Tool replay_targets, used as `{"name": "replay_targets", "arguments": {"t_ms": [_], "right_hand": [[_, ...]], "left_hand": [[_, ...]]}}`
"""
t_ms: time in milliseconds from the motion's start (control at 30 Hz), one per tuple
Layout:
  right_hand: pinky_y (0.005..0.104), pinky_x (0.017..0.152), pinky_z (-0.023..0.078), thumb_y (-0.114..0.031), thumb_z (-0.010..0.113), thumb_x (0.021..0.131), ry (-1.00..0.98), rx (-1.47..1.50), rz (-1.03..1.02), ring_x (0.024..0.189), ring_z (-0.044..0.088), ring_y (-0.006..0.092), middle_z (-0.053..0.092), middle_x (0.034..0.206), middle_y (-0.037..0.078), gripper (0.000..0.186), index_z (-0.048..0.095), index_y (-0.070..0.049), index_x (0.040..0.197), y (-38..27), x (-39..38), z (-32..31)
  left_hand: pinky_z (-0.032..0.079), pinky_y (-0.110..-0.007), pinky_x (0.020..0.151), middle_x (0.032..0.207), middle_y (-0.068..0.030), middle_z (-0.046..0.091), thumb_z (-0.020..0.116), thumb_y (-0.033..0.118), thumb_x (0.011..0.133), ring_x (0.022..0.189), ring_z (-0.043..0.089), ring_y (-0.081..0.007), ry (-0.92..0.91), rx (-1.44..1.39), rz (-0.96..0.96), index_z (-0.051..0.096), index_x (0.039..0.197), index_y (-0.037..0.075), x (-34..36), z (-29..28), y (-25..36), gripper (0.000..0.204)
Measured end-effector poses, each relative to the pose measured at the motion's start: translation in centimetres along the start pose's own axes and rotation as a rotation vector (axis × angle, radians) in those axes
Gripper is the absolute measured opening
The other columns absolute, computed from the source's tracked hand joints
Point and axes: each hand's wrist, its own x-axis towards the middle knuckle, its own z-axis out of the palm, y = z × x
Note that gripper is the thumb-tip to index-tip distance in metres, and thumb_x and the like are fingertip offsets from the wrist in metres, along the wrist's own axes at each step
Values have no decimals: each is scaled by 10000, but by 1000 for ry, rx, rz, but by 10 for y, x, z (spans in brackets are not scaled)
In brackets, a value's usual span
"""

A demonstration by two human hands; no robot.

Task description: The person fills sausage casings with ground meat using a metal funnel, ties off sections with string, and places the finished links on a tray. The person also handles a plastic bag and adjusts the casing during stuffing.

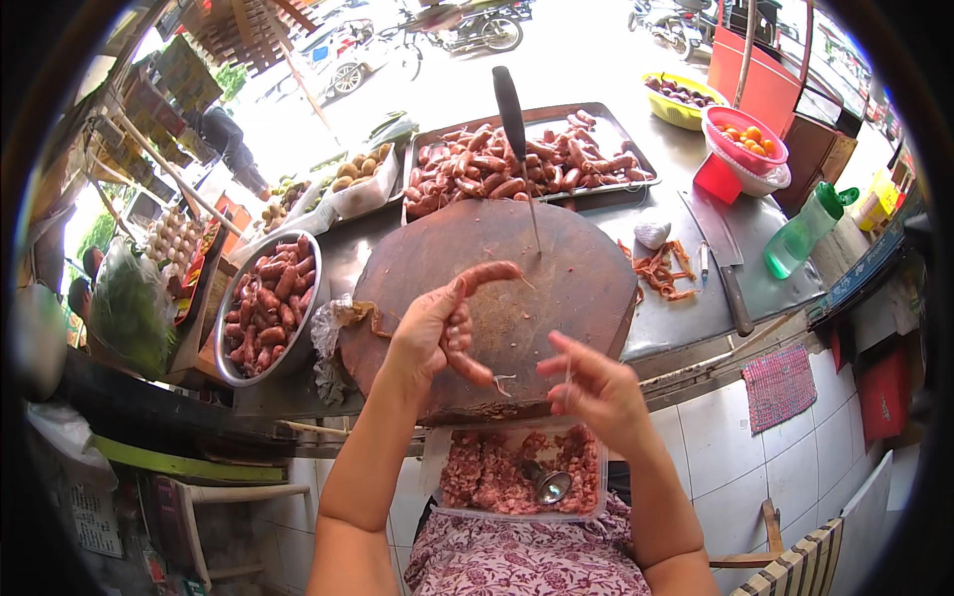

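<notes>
A pair of plump sausage links (pixel 472 369) is gripped in my left hand (pixel 432 333), one link curving above my fingers and one below, over a round wooden chopping board (pixel 497 248). My right hand (pixel 596 392), fingers bent and partly spread, holds a thin pale string (pixel 568 370) at the board's right front. A knife (pixel 510 111) stands upright, point on the board. Below the board, a plastic container (pixel 477 477) of minced meat holds a metal funnel (pixel 553 485).
Behind are a sausage-filled tray (pixel 644 167) and produce basins (pixel 745 149). A steel bowl (pixel 227 363) of sausages sits left. A cleaver (pixel 720 253), peppery-red scraps (pixel 664 268) and green bottle (pixel 800 238) lie or stand right. Motorbikes (pixel 497 30) are beyond.
</notes>
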Motion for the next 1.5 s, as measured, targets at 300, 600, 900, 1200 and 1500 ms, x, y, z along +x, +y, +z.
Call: {"name": "replay_targets", "arguments": {"t_ms": [300, 600, 900, 1200, 1500], "right_hand": [[258, 885, 566, 79, 706, 865, -435, 262, -115, 1007, 666, 101, 713, 1164, 93, 474, 600, 40, 1326, -21, 36, -8], [285, 925, 575, 138, 697, 825, -434, 151, -72, 1090, 680, 166, 703, 1190, 138, 418, 651, 64, 1234, -21, 34, 0], [302, 980, 561, 169, 669, 834, -363, 203, -54, 1168, 657, 232, 662, 1262, 156, 463, 601, 88, 1284, -20, 31, -1], [273, 841, 583, 97, 668, 838, -16, -513, -597, 1071, 711, 231, 685, 1248, 126, 426, 657, -11, 1250, -10, 11, 20], [241, 506, 545, 0, 764, 805, -156, 134, 90, 625, 691, 148, 725, 784, 131, 220, 671, 51, 998, -27, 14, -16]], "left_hand": [[304, -214, 408, 631, 39, 375, 565, 443, 1017, 479, 330, -60, -147, 65, -234, 523, 970, 58, -83, 56, -33, 390], [488, -229, 601, 834, -15, 538, 537, 412, 1045, 737, 520, -101, -416, 147, -273, 608, 1186, -25, -76, 31, -27, 465], [427, -206, 563, 695, 45, 525, 565, 385, 1041, 602, 481, -59, -334, 232, -135, 569, 803, 96, -62, 28, -42, 375], [468, -278, 603, 657, 3, 498, 530, 338, 1055, 612, 507, -115, -167, 168, -144, 552, 756, 104, -62, 38, -39, 380], [469, -460, 707, 748, -167, 531, 517, 147, 1009, 725, 548, -393, -158, 1314, 757, 568, 845, 12, -90, 68, -44, 218]]}}
